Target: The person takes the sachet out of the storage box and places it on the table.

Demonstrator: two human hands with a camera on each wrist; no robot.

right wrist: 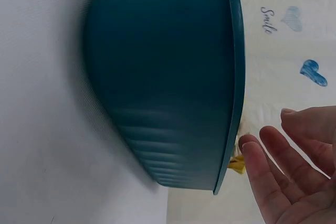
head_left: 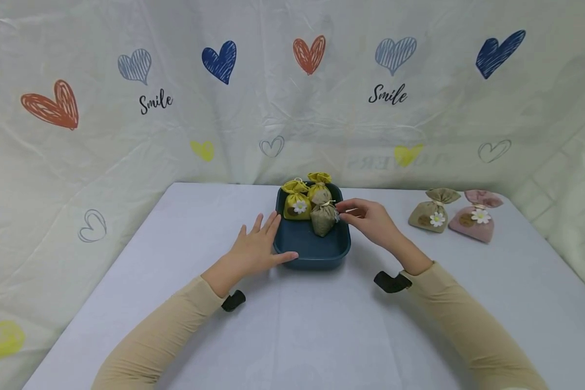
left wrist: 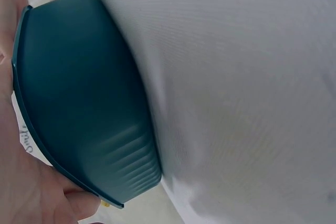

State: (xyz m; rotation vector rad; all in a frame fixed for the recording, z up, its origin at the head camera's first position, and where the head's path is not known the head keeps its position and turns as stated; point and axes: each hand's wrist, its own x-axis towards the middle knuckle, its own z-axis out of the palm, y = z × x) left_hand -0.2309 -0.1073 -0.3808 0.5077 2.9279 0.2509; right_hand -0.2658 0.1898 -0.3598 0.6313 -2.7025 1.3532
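Observation:
A dark teal plastic basin point(head_left: 312, 264) stands on the table, with small drawstring pouches inside. Two yellow pouches point(head_left: 292, 201) sit toward its back, one bearing a white flower. In front of the rear one leans an olive-beige pouch point(head_left: 323, 221). My left hand point(head_left: 255, 246) lies along the basin's left rim, fingers spread and thumb over the front corner. At the right rim, my right hand point(head_left: 372, 221) has its fingertips beside the beige pouch. Seen from the right wrist, that hand's thumb and fingers point(right wrist: 262, 177) are apart, with nothing visible between them.
To the right on the white table point(head_left: 200, 216) lie a beige pouch point(head_left: 430, 216) and a pink pouch point(head_left: 474, 223), side by side, each with a white flower. A pale curtain point(head_left: 253, 97) printed with hearts hangs behind the table. Black straps show beneath both wrists.

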